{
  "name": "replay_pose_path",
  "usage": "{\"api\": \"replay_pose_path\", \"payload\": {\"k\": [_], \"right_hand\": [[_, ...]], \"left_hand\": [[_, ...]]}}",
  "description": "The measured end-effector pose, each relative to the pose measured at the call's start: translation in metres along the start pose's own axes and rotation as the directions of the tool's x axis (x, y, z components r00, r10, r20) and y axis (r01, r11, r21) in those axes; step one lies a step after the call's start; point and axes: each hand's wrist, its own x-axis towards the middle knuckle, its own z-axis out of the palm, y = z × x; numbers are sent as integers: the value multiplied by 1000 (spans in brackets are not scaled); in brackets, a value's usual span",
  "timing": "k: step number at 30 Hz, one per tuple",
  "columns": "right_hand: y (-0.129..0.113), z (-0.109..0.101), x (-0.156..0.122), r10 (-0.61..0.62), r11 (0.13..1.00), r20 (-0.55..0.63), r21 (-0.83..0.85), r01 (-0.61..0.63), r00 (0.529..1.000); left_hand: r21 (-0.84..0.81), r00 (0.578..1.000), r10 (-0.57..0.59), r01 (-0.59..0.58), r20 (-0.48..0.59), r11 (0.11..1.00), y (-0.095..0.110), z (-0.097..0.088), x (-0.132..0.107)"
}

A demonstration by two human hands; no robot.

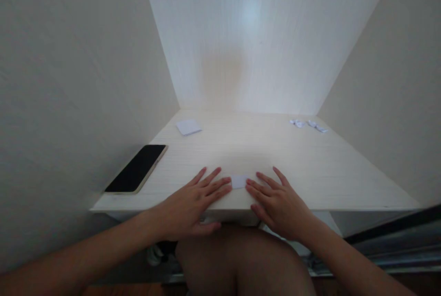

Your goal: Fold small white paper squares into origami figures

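A small white piece of paper lies flat near the front edge of the pale desk. My left hand rests with fingers spread, its fingertips at the paper's left edge and the thumb below the desk edge. From the other side, my right hand reaches in with fingers apart, its fingertips at the paper's right edge. Whether the paper is folded I cannot tell.
A phone with a dark screen lies at the desk's left edge. Farther back is a stack of white paper. Small folded white paper pieces lie at the back right. Walls enclose three sides.
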Motion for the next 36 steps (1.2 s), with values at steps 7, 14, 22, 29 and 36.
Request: {"api": "replay_pose_path", "payload": {"k": [7,14,22,29,36], "right_hand": [[0,7,0,-3,1000,-33,10,3,999],[1,10,-1,-10,1000,-64,10,11,998],[7,16,-1,-25,999,-61,26,26,998],[9,17,0,-29,999,-67,30,31,997],[8,17,-1,-22,999,-72,33,24,997]], "left_hand": [[52,940,-31,52,-340,997,19,7,25],[-64,983,9,-22,-186,998,20,13,41],[-86,993,37,-47,-114,995,8,2,35],[-62,995,72,-77,-73,995,5,-3,36],[-80,994,70,-77,-85,994,1,1,28]]}}
